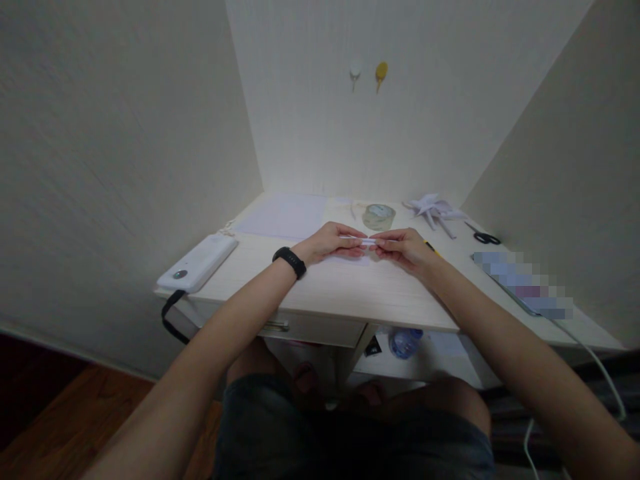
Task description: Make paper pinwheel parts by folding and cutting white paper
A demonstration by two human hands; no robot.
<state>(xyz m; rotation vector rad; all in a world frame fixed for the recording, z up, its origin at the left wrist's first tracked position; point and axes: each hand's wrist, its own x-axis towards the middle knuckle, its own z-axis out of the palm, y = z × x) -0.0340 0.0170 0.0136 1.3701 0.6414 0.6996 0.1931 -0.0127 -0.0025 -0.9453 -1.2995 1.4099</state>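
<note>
Both of my hands meet over the middle of a pale wooden desk [330, 287]. My left hand [333, 241], with a black band on its wrist, and my right hand [403, 248] pinch the two ends of a thin white folded paper strip [361, 239]. The fingers of both hands are pressed together on the strip. It lies low over a sheet of white paper [350, 259] on the desk.
A white power bank [200, 263] with a black strap lies at the desk's left edge. Behind my hands are a large white sheet [285, 217], a roll of clear tape [379, 217], a folded white paper figure [434, 208] and black scissors [484, 236]. A blurred flat device [523, 283] with a cable lies at right.
</note>
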